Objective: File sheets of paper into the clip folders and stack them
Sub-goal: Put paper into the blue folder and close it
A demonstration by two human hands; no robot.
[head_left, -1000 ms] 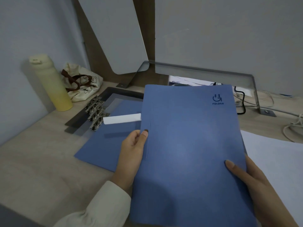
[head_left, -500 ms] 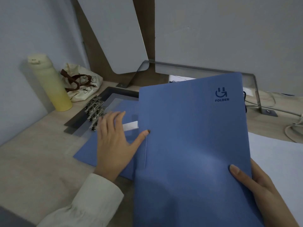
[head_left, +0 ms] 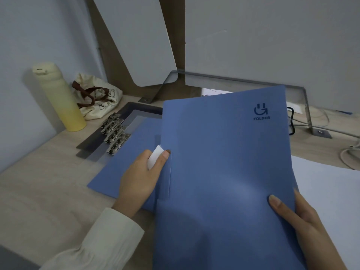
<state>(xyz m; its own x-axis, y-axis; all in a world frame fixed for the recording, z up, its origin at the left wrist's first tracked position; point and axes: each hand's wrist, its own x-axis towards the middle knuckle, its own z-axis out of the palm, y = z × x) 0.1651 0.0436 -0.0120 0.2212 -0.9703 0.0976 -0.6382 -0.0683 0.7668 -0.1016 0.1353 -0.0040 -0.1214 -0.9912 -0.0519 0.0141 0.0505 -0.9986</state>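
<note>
At the raised blue folder's left edge | left hand pinches a small white slip under its thumb | right hand grips its lower right corner, thumb on cover | second folder lies flat to its left | white sheets to its right

Takes the white slip off the lying folder with the left hand, now curled round it at the held folder's left edge; tips that folder's far edge farther right.
</note>
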